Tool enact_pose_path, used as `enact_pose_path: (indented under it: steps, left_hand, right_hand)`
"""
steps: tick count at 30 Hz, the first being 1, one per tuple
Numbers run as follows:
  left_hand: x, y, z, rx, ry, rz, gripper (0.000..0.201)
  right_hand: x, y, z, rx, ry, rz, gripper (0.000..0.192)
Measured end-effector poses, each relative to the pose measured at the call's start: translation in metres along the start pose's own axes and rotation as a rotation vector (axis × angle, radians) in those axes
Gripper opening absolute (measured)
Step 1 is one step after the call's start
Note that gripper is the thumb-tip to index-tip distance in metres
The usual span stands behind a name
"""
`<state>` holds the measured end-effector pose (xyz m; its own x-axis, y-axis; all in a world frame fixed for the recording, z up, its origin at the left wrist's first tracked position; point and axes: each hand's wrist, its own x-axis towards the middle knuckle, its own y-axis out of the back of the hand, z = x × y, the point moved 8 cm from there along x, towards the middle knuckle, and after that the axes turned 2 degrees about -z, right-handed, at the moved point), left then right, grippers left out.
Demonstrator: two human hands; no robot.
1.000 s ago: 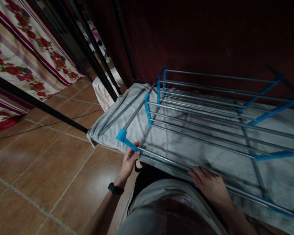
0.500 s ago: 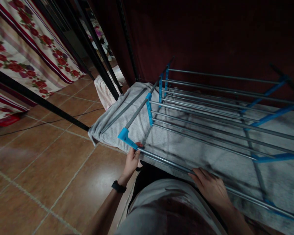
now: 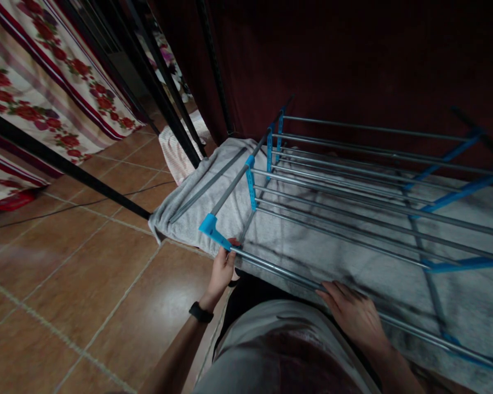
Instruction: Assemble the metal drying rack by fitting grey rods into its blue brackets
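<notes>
Grey metal rods and blue plastic joints make up the drying rack (image 3: 353,191), which fills the middle and right of the frame over a grey blanket (image 3: 197,191) lying on the tiled floor (image 3: 86,284). At lower centre the left hand (image 3: 223,269), a black watch (image 3: 201,312) on its wrist, reaches up with fingers curled around the nearest rod beside the blue corner piece (image 3: 212,229). To its right, the right hand (image 3: 353,314) lies palm down with fingers closed over the same rod, forearm running to the lower right.
</notes>
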<state>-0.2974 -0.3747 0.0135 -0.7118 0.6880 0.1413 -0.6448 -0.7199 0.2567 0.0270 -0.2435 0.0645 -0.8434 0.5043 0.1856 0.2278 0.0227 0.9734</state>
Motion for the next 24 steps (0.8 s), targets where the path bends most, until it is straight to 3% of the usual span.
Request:
enact_pose_path:
  steps: [14, 24]
  left_hand:
    - [0.000, -0.001, 0.006, 0.011, -0.006, -0.015, 0.028]
    - [0.000, 0.000, -0.005, 0.130, -0.061, -0.040, 0.026]
  right_hand:
    - [0.001, -0.002, 0.001, 0.037, -0.013, -0.046, 0.037]
    - [0.003, -0.002, 0.001, 0.064, -0.014, -0.078, 0.036]
